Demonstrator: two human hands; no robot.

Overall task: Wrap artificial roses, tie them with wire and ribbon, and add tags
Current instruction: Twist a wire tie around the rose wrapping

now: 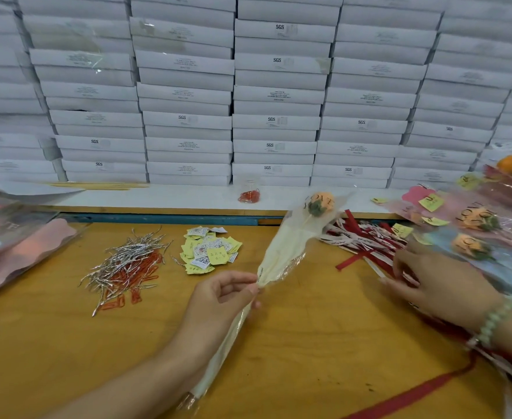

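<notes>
My left hand (224, 294) pinches the gathered neck of a cream-and-clear wrapper (282, 252) around an orange artificial rose (321, 202), which points up and away over the wooden table (309, 343). My right hand (436, 285) reaches into a pile of red and white ribbons (366, 240), fingers curled on a strip. Silver wire ties (124, 258) over orange paper clips lie to the left. A heap of yellow and white tags (209, 249) sits mid-table.
Finished wrapped roses (475, 225) with yellow tags pile up at the right. Pink and clear wrapping sheets (15, 243) lie at the left edge. Stacked white boxes (278, 95) wall off the back, with a small bag of red clips (248, 193) on the ledge. A red ribbon (415, 394) trails bottom right.
</notes>
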